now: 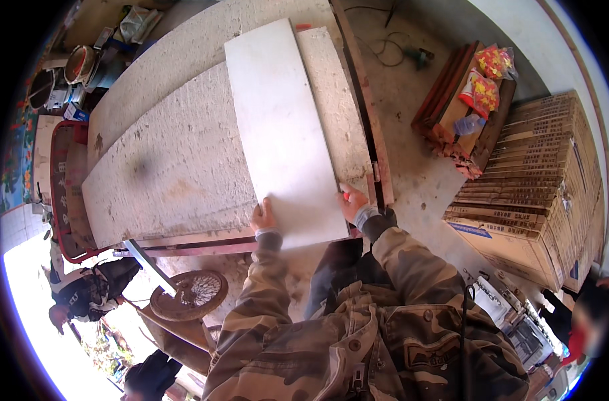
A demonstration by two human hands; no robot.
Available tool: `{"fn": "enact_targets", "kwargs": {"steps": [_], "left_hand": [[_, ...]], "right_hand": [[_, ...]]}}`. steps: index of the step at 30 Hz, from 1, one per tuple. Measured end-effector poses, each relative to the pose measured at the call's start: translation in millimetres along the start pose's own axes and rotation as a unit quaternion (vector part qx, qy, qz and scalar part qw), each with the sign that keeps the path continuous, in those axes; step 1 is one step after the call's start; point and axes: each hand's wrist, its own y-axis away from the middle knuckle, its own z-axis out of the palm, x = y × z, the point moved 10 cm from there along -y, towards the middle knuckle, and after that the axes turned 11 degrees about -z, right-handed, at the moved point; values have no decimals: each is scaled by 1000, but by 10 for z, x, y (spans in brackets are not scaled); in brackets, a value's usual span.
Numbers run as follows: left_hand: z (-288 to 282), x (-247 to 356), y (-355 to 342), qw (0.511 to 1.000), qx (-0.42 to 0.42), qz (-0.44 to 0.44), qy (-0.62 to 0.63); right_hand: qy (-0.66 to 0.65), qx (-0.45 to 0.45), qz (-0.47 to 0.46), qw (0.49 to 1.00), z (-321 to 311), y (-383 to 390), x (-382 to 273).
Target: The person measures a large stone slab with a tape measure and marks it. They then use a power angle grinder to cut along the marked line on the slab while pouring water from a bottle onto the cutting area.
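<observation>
Grips left edge of white panel (281,120), flat on rough slab (184,144) and stretching lengthwise away, in left hand (262,218), with equally close right hand (354,203) opposite, bent around small red thing (346,196).

Apparently a workshop, open to daylight on one side.
A white board (284,134) lies on a broad, scarred worktop (171,150) above a bare, dusty floor (411,180); round about are buckets (81,63), a loose cable (388,61), rough timbers (443,93), stacked cartons (552,194) and, toward the bright opening (25,294), a dirty spoked wheel (191,294).
</observation>
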Motion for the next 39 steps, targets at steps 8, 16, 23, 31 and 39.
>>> {"fn": "enact_targets", "kwargs": {"steps": [8,16,23,31,39], "left_hand": [[-19,51,20,1000,-1,12,2],[-34,47,40,1000,23,2,-1],[8,-26,-15,1000,4,-5,9],[17,74,37,1000,3,14,3],[-11,24,20,1000,22,13,-2]], "right_hand": [[-2,35,-41,999,-16,0,-11],[-12,25,-38,999,-24,-14,-34],[-6,-14,-3,1000,4,-19,-4],[-2,12,-18,1000,-37,-11,19],[-6,7,-19,1000,-10,-20,4]]}}
